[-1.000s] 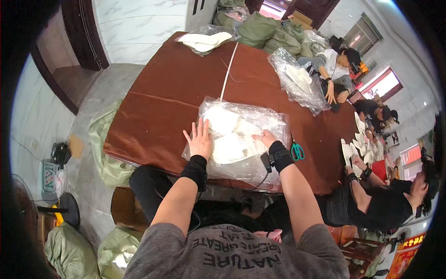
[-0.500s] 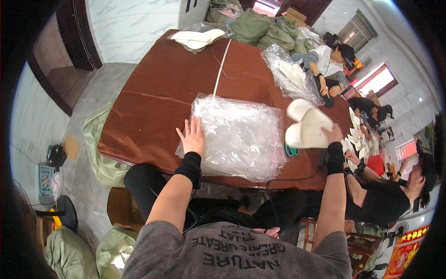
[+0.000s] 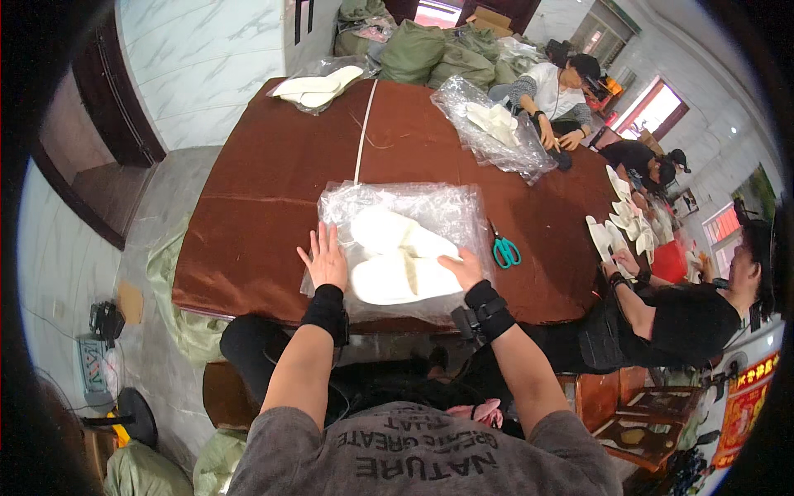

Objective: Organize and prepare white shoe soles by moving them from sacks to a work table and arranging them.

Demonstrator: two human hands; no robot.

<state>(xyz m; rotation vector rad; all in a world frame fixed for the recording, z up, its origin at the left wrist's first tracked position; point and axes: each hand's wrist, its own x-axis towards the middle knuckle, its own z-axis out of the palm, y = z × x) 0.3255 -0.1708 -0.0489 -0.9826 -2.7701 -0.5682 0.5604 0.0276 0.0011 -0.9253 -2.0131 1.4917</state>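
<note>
A pair of white slippers (image 3: 389,281) lies over a stack of clear plastic bags (image 3: 453,198), toes pointing left. At their heel ends my right hand (image 3: 465,269) is closed on the pair, thumb on top. My left hand (image 3: 325,263) rests flat with fingers spread on the left edge of the bags, just beside the slipper toes and holding nothing. Both wrists wear black bands.
Teal-handled scissors (image 3: 505,250) lie right of the bags on the brown table (image 3: 248,223). Bagged slippers (image 3: 318,85) sit at the far left edge, and another bagged pair (image 3: 493,124) lies before a co-worker. A second co-worker at right handles slippers (image 3: 600,237).
My right hand has brought the slippers leftward from the right side of the table onto the plastic bags. The scissors now show fully. My left hand stays spread at the bags' left edge.
</note>
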